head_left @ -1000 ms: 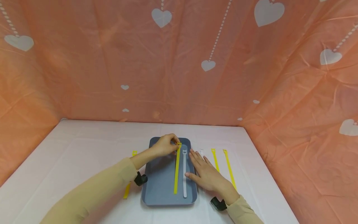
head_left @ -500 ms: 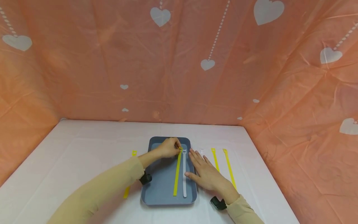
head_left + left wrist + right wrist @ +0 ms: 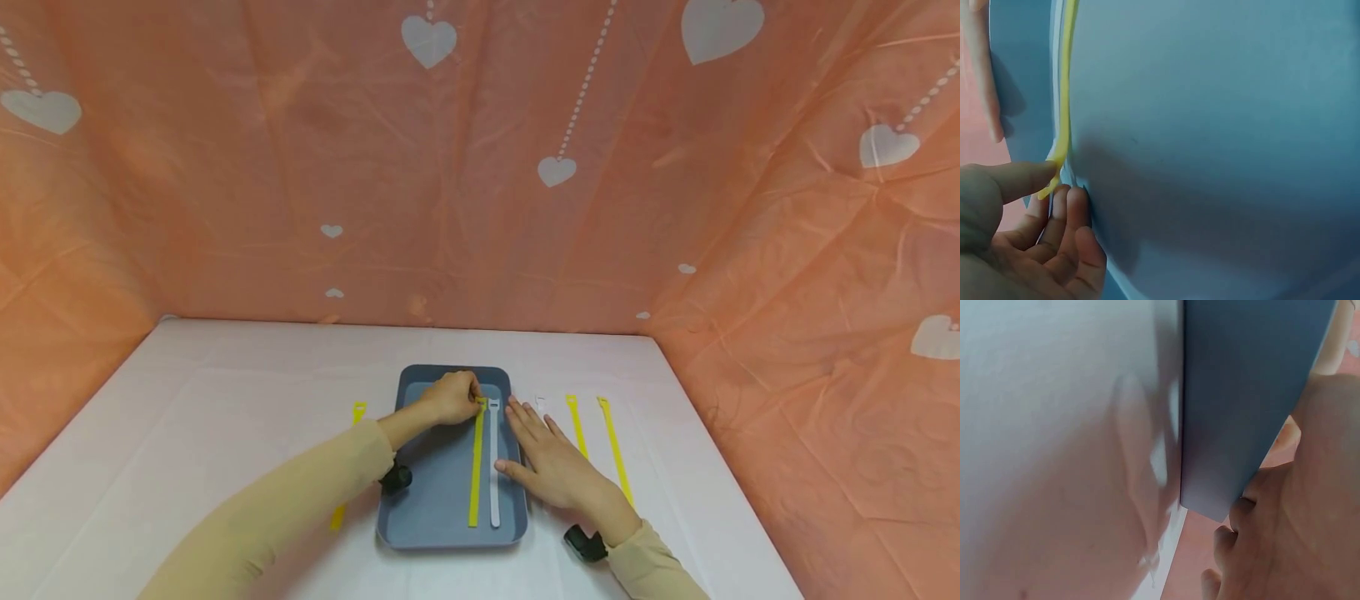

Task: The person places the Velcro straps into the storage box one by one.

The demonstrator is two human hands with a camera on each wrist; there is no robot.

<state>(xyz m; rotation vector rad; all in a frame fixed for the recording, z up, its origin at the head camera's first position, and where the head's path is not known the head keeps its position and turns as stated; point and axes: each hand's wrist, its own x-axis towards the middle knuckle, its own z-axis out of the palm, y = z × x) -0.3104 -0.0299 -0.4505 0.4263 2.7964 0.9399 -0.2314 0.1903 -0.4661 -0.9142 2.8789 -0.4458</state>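
The blue-grey tray (image 3: pixel 423 512) has a white cable tie (image 3: pixel 494 467) lying lengthwise near its right side. Just left of it runs a yellow cable tie (image 3: pixel 476 475), whose slotted head my left hand (image 3: pixel 452 398) pinches between thumb and fingers. In the left wrist view the yellow tie's end bends at the thumb, close beside the white one. My right hand (image 3: pixel 553 467) rests at the tray's right edge, fingers straight and thumb reaching over the rim. The right wrist view shows the tray's outer side wall (image 3: pixel 1235 406) beside that hand.
On the white table (image 3: pixel 247 400), another yellow tie (image 3: pixel 359 410) lies left of the tray, partly hidden by the left arm. To the right lie a white tie (image 3: pixel 541 404) and two yellow ones, the outermost yellow tie (image 3: pixel 615 446) farthest out. An orange curtain (image 3: pixel 480 208) surrounds the table.
My left hand has moved slightly toward me, carrying the yellow tie's head down level with the white tie's head and lining the strip up beside it. The right hand has stayed put.
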